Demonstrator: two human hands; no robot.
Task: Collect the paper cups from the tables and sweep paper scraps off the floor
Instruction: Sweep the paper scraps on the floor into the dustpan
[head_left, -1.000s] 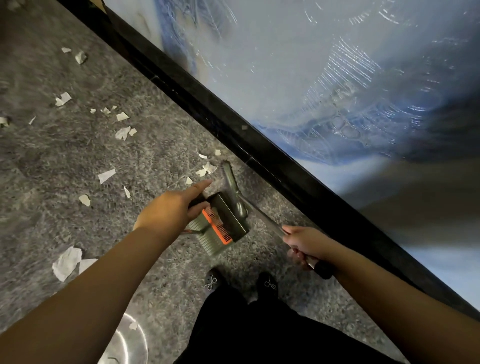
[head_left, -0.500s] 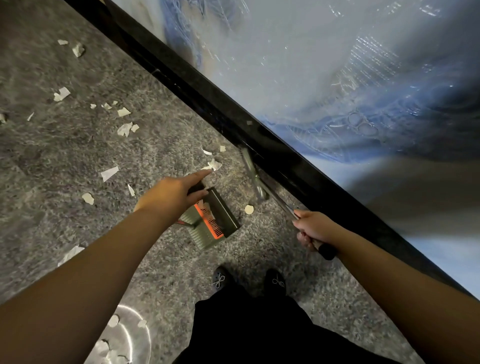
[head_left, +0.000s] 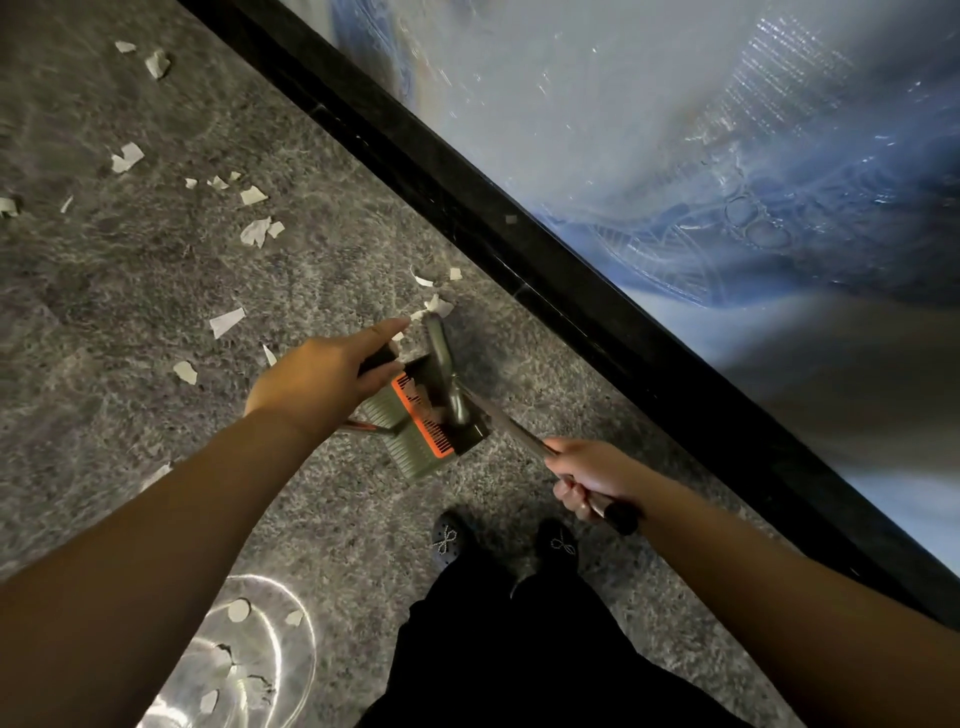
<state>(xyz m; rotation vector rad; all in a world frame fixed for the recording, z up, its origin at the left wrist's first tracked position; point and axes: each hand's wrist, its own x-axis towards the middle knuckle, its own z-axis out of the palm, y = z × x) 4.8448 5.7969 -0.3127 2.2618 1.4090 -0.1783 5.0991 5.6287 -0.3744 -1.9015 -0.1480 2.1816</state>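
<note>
The head view looks down at a grey speckled floor (head_left: 156, 291) beside a black baseboard (head_left: 571, 291) and a wall covered with shiny plastic film (head_left: 675, 130). The left hand (head_left: 322, 384) holds the black handle of the dustpan (head_left: 415, 441), with the index finger stretched forward and the other fingers curled around the handle. The dustpan is grey-green with an orange comb strip, and it stands on the floor just ahead of two black shoes (head_left: 452, 540). The right hand (head_left: 592, 478) grips the long handle of the broom (head_left: 447, 374), all fingers closed around it. The broom head lies over the mouth of the dustpan; it is blurred, so I cannot say if it touches the floor. White paper scraps (head_left: 254, 231) lie scattered on the floor to the left and ahead, and a few small ones sit just beyond the broom tip, near the baseboard. At the lower left there is a clear round container (head_left: 244, 670), perhaps a bin or a bag, with some scraps inside.
</note>
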